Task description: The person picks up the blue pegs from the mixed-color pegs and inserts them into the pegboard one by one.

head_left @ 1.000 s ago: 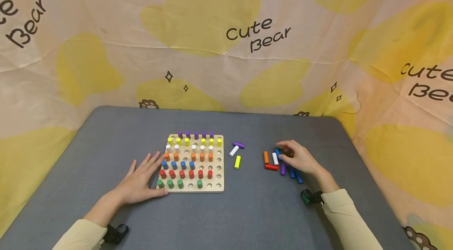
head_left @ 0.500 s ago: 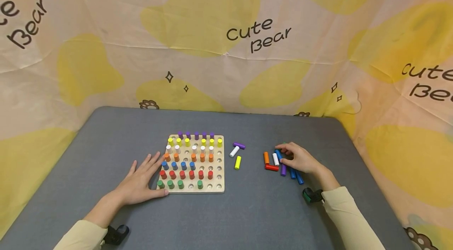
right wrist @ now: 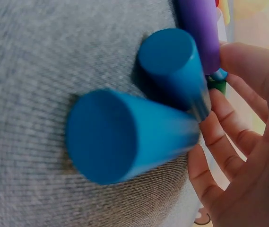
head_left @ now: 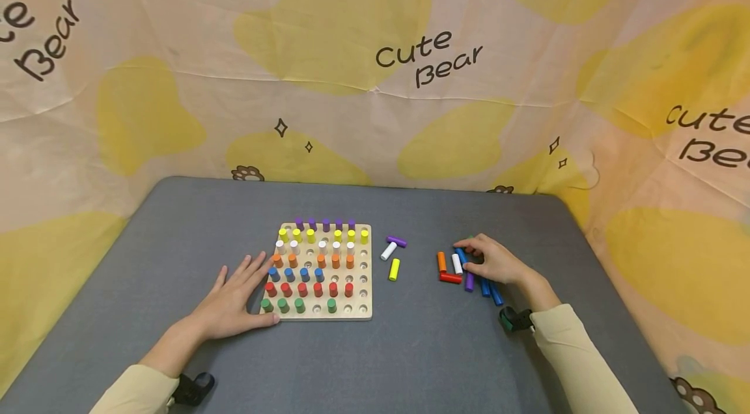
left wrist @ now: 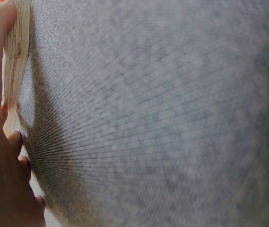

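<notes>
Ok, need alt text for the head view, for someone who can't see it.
A person's right hand touches a cluster of loose coloured pegs on a grey table. The left hand lies spread against a wooden pegboard, whose upright pegs stand in single-colour rows, some holes bare.

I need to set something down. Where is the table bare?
Bare table: near middle, between board and sleeves; the strip between board and backdrop; left of the left hand. Crowded: at the right hand, where pegs bunch, and just right of the board, where three more lie.
</notes>
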Demonstrator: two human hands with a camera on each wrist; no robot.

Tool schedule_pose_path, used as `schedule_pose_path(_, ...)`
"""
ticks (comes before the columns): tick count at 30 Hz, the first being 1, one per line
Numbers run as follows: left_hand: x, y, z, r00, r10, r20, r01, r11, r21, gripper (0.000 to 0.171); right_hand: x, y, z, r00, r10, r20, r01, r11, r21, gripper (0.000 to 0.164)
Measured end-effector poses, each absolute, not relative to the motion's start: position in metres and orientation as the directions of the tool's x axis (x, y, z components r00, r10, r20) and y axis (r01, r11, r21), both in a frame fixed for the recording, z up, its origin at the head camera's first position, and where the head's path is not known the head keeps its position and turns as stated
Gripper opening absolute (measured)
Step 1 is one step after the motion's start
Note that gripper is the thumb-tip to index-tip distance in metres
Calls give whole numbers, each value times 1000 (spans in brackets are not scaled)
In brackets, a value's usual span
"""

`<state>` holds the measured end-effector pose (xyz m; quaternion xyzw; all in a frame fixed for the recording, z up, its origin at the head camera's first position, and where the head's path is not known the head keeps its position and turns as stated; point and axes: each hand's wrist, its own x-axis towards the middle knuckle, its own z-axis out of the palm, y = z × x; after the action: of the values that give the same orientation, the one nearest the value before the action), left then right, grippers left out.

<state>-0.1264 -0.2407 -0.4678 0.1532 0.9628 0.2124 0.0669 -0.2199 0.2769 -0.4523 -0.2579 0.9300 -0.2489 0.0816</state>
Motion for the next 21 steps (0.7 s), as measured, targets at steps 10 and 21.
schedule_pose_path(10,-128,-241,-469,-943,326,-62,270,864,425,106,-219,278,-454,-849,-528,9,-465,739,-488,41)
schedule_pose_path(21,-128,-241,-468,-943,325,-66,269,865,424,105,-216,278,-451,-872,-490,11,-430,753,-498,41)
